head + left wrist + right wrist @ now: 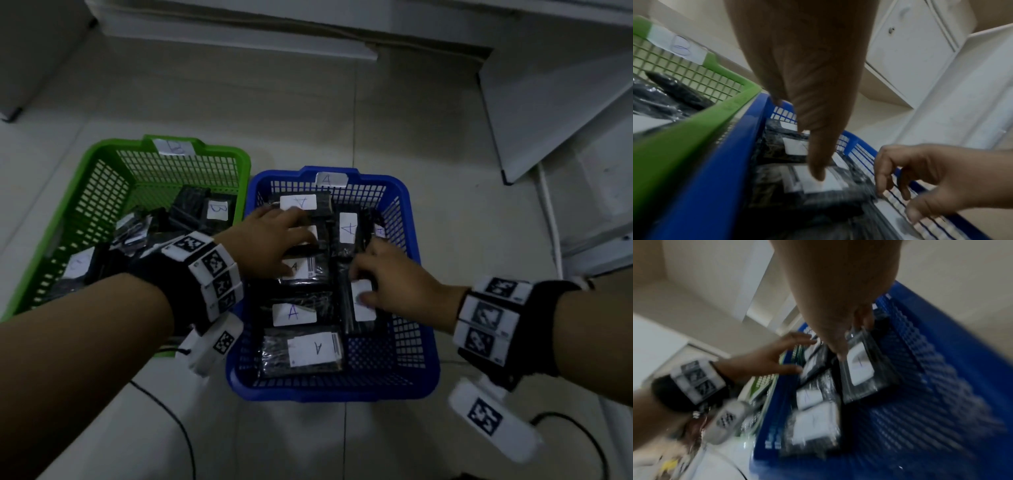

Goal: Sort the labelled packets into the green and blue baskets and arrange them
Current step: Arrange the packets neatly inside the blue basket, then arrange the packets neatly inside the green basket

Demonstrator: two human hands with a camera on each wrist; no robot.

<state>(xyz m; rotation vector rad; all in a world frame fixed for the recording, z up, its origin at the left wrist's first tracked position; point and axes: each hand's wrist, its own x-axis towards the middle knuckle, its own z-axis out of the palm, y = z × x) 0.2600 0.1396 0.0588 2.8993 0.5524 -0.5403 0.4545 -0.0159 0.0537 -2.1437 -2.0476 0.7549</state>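
Indoor room, likely home or storage corner: pale tiled floor [411, 120], white cabinet with panelled doors [920, 48], green basket [85, 192] and blue basket [407, 219] set directly on floor.

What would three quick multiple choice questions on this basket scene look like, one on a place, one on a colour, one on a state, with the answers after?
1. Where are both hands working?
A. over the green basket
B. inside the blue basket
C. on the floor in front of the baskets

2. Which colour is the basket whose rim tag reads A?
A. blue
B. green
C. white

3. What is the right hand doing?
A. hanging idle beside the basket
B. resting flat on the floor
C. holding a labelled packet at its far end

Answers:
1 B, since the left hand and the right hand both reach over packets in the blue basket.
2 A, since the head view shows the A tag on the blue rim, while the green basket carries another tag.
3 C, since the right wrist view shows its fingers curled on the packet's end.
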